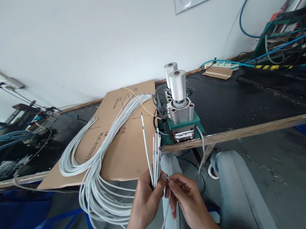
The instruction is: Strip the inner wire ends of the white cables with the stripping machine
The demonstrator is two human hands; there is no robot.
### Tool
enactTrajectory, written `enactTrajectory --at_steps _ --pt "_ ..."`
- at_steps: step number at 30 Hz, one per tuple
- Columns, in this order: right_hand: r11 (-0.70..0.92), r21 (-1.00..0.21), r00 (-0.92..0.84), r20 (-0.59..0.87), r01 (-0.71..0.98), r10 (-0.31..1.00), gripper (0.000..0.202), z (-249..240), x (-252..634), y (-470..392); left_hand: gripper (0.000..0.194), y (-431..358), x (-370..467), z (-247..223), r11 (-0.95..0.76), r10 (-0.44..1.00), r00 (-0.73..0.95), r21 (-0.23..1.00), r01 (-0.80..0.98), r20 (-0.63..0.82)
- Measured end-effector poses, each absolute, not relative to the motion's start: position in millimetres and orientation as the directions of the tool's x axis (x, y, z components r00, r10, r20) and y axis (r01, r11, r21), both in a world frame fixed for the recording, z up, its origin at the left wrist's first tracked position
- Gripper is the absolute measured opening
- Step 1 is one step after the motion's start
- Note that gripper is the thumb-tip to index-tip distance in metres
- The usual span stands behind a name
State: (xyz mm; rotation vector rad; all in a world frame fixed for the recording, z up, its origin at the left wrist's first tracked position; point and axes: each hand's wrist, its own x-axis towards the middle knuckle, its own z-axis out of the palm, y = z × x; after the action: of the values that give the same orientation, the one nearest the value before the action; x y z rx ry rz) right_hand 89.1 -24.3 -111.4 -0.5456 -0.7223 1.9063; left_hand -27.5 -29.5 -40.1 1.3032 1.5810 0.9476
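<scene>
My left hand is closed around several white cables, whose ends stick up from the fist; one stands apart to the left with a blue tip. Just right of it, my right hand pinches a single white cable near its end, close to my left thumb. That cable's tail hangs down between the hands. A large looped bundle of white cables lies on flattened cardboard and droops over the table edge towards my left forearm.
A pneumatic press fixture with two knurled silver cylinders stands at the table edge. The black table runs right, carrying a power strip and blue hoses. Other equipment sits at the left. Blue stools are below.
</scene>
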Motion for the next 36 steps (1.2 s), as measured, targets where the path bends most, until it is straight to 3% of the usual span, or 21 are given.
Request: enactTrajectory --at_steps 17,23,27,29,31,33,36 --pt "-0.354 -0.682 -0.43 -0.064 -0.64 0.901 0.037 -116.1 91.5 -21.1 0.037 -31.4 -27.2 -51.3 0.207 0.974 -0.141 0.945 0.254 -0.175" --pt "-0.32 -0.728 -0.412 -0.057 -0.606 0.909 0.041 -111.8 93.5 -18.1 0.031 -28.6 -21.9 -44.4 0.218 0.973 -0.156 0.914 0.344 -0.173" --pt "-0.319 -0.822 -0.5 -0.049 -0.471 0.865 0.04 -113.7 105.6 -13.9 0.034 -24.6 -20.9 -42.2 0.181 0.982 -0.118 0.899 0.399 -0.146" --pt "-0.139 -0.931 -0.476 0.042 -0.338 0.879 0.03 -116.0 119.8 -11.9 0.032 -24.0 -22.1 -44.6 0.165 0.983 -0.143 0.891 0.423 -0.114" --pt "0.276 -0.952 -0.41 0.305 -0.128 0.86 0.022 -115.3 136.2 -10.4 0.03 -24.1 -23.2 -48.0 0.161 0.979 -0.186 0.875 0.457 -0.083" --pt "0.661 -0.743 -0.456 0.553 0.109 0.697 0.029 -110.0 149.5 -8.8 0.03 -24.5 -23.2 -50.4 0.162 0.976 -0.204 0.867 0.471 -0.072" --pt "0.854 -0.466 -0.568 0.649 0.23 0.507 0.035 -100.1 157.6 -4.4 0.032 -24.9 -21.1 -48.2 0.153 0.974 -0.218 0.881 0.448 -0.059"
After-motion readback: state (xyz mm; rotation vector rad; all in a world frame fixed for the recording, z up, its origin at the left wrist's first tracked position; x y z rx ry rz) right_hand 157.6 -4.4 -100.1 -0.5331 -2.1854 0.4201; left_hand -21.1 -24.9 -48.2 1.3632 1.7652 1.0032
